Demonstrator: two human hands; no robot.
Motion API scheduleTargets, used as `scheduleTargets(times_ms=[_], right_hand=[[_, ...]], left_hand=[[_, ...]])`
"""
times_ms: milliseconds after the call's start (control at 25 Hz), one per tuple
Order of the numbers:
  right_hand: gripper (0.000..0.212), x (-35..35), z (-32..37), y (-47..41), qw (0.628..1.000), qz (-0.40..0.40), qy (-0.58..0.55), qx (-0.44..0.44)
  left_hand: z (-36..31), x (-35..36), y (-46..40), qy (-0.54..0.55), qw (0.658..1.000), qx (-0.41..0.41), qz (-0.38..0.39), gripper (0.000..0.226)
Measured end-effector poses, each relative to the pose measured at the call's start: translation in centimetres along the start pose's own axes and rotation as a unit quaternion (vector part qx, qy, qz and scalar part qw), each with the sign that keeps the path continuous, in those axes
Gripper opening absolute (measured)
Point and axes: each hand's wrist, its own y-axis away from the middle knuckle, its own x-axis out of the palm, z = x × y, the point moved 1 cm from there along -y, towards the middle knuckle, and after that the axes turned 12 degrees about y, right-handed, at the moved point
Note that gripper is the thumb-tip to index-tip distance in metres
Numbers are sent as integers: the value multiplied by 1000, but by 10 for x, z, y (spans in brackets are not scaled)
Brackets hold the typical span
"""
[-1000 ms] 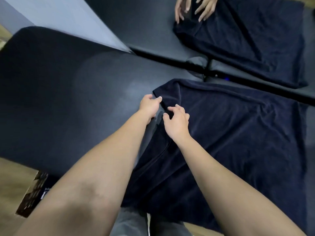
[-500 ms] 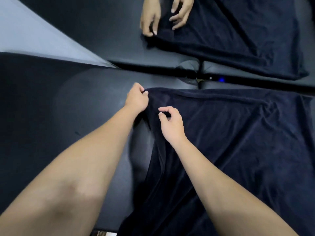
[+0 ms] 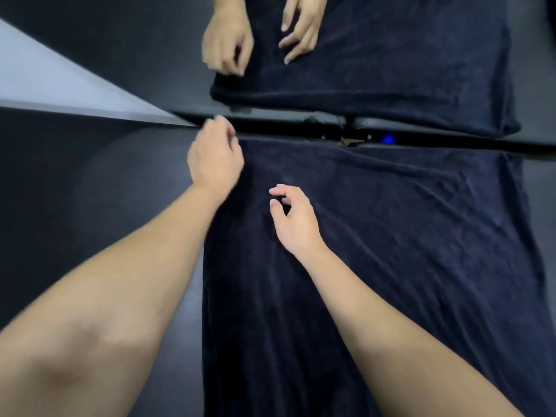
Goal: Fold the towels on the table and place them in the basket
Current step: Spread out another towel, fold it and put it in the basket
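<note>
A dark navy towel [image 3: 391,251] lies spread flat on the black table [image 3: 90,206] in front of me, its near end hanging over the front edge. My left hand [image 3: 215,159] is closed on the towel's far left corner. My right hand [image 3: 293,219] hovers just above the cloth a little right of it, fingers curled and apart, holding nothing. No basket is in view.
Across a dark gap with a small blue light [image 3: 389,139], a second black table holds another navy towel [image 3: 376,64]. Another person's two hands [image 3: 228,43] rest on that towel's near left corner. A pale floor wedge [image 3: 60,85] shows at the left.
My left hand has carried the towel's corner away from me to the table's far edge, straightening the left side. My right hand has let the cloth go. The other person's hands moved nearer.
</note>
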Motion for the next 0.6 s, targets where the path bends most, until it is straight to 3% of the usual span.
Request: scheduleTargets(times_ms=[120, 320, 480, 600], right_hand=[[20, -9, -1, -5, 999, -45, -9, 7], [19, -82, -39, -6, 988, -136, -2, 69], [35, -160, -101, 0, 978, -145, 73, 132], [40, -223, -155, -8, 959, -160, 166, 163]], left_hand=[[-19, 33, 48, -1, 987, 120, 105, 12], [-82, 93, 90, 36, 958, 176, 226, 32], [-142, 143, 103, -50, 924, 211, 316, 51], [-186, 190, 112, -121, 903, 232, 342, 60]])
